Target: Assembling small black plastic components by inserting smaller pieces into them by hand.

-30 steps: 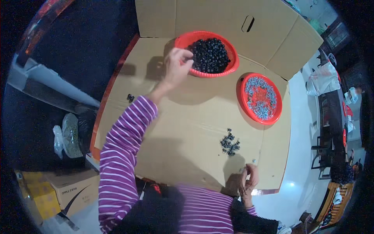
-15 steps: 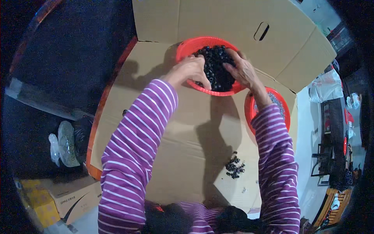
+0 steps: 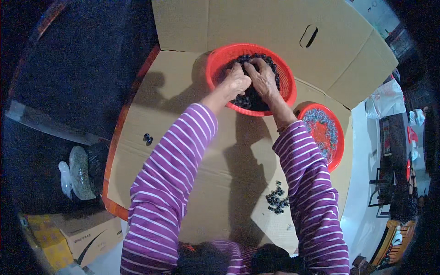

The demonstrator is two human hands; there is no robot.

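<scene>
A red plastic basket [image 3: 288,78] with slotted walls stands at the far side of the cardboard, holding a heap of small black round parts [image 3: 250,101]. Both hands reach into it. My left hand [image 3: 238,83] is closed over the heap, fingers curled; whatever it grips is hidden. Beside it, almost touching, my right hand [image 3: 264,80] has its fingers bent down into the parts, their tips out of sight. To the right sits a shallow red tray [image 3: 340,149] with tiny clear or silvery pieces [image 3: 321,120] spread over its bottom.
Flattened cardboard [image 3: 206,183] covers the table, with a raised cardboard wall [image 3: 256,27] behind. A small pile of black parts [image 3: 277,200] lies by my right forearm. A couple of black parts [image 3: 148,139] rest at the left. A carton [image 3: 94,240] stands lower left.
My right hand has moved left and my left hand slightly right, so they now meet over the heap. The right forearm has uncovered more of the shallow tray.
</scene>
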